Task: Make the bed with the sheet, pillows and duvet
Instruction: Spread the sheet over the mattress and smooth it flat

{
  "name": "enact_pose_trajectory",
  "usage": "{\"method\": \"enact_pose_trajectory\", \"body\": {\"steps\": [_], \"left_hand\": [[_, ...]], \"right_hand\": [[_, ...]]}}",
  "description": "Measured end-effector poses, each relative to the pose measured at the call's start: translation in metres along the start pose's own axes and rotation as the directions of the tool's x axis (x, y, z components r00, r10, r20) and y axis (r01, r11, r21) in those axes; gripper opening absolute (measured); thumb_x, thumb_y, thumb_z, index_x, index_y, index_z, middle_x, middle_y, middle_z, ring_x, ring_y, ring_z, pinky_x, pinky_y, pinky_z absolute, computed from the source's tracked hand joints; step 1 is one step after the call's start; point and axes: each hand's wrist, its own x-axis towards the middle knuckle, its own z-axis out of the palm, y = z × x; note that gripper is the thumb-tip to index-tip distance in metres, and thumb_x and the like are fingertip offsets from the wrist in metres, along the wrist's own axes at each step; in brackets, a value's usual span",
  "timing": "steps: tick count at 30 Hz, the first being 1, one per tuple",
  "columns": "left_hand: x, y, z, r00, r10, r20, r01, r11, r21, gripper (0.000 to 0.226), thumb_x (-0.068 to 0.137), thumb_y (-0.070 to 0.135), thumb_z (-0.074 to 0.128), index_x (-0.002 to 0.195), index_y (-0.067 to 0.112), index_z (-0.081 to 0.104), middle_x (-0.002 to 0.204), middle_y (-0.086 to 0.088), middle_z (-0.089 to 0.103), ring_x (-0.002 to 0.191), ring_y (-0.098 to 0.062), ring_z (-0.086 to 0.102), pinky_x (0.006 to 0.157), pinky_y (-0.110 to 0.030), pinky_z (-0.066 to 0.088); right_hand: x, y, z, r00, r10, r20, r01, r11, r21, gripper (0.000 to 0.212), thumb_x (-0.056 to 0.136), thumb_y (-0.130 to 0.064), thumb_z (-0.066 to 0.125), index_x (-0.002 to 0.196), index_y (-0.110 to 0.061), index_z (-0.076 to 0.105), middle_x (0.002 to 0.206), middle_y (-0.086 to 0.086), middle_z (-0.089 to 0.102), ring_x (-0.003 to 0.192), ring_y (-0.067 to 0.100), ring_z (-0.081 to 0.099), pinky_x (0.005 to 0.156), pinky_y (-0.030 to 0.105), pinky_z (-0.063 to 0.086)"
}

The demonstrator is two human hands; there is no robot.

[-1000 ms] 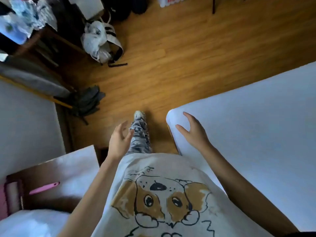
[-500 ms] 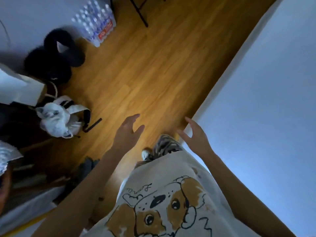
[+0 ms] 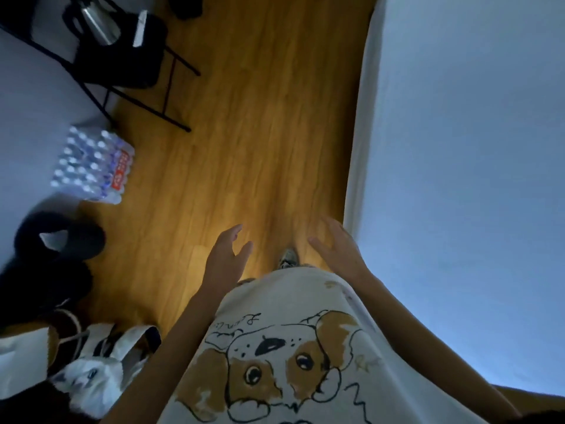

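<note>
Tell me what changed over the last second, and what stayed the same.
The view swung from the corner of the white sheet-covered bed to along its side, bringing the plastic-wrapped pack of water bottles and black folding chair into sight. The right hand, a second ago resting on the bed corner, now hovers over the wooden floor beside the bed. The left hand remains open and empty; nothing was picked up.

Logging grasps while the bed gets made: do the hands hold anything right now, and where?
Nothing is held. The left hand and right hand hang open over the wooden floor.
</note>
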Motion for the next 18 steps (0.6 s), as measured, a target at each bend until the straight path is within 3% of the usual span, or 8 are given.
{"method": "enact_pose_trajectory", "body": {"steps": [10, 12, 15, 18], "left_hand": [[0.214, 0.059, -0.071, 0.987, 0.082, 0.142, -0.093, 0.993, 0.070, 0.050, 0.098, 0.034, 0.053, 0.144, 0.019, 0.042, 0.146, 0.002, 0.044, 0.131, -0.012, 0.043, 0.101, -0.029, 0.035], [0.272, 0.071, -0.081, 0.975, 0.110, 0.193, -0.129, 0.987, 0.090, 0.049, 0.098, 0.034, 0.053, 0.144, 0.019, 0.042, 0.146, 0.000, 0.045, 0.130, -0.012, 0.043, 0.101, -0.029, 0.036], [0.348, 0.100, -0.098, 0.944, 0.165, 0.285, -0.214, 0.965, 0.151, 0.050, 0.097, 0.037, 0.053, 0.144, 0.021, 0.043, 0.146, 0.001, 0.045, 0.130, -0.012, 0.044, 0.104, -0.034, 0.038], [0.410, 0.136, -0.116, 0.893, 0.210, 0.398, -0.306, 0.932, 0.195, 0.049, 0.096, 0.043, 0.051, 0.142, 0.029, 0.043, 0.144, 0.004, 0.047, 0.126, -0.007, 0.044, 0.097, -0.032, 0.039]], "right_hand": [[0.156, -0.057, -0.028, 0.971, 0.185, -0.148, -0.172, 0.980, 0.101, 0.065, 0.092, -0.054, 0.053, 0.148, -0.031, 0.028, 0.153, -0.004, 0.034, 0.138, 0.018, 0.035, 0.107, 0.036, 0.034], [0.191, -0.066, -0.032, 0.950, 0.257, -0.180, -0.236, 0.963, 0.131, 0.068, 0.091, -0.055, 0.052, 0.149, -0.029, 0.026, 0.154, -0.002, 0.033, 0.140, 0.019, 0.032, 0.111, 0.042, 0.033], [0.238, -0.088, -0.040, 0.901, 0.341, -0.268, -0.301, 0.937, 0.180, 0.068, 0.092, -0.056, 0.051, 0.149, -0.028, 0.027, 0.153, -0.001, 0.035, 0.139, 0.019, 0.035, 0.110, 0.039, 0.033], [0.277, -0.116, -0.048, 0.841, 0.424, -0.335, -0.353, 0.900, 0.254, 0.067, 0.092, -0.053, 0.053, 0.149, -0.027, 0.028, 0.152, 0.000, 0.036, 0.138, 0.020, 0.035, 0.109, 0.038, 0.033]]}}
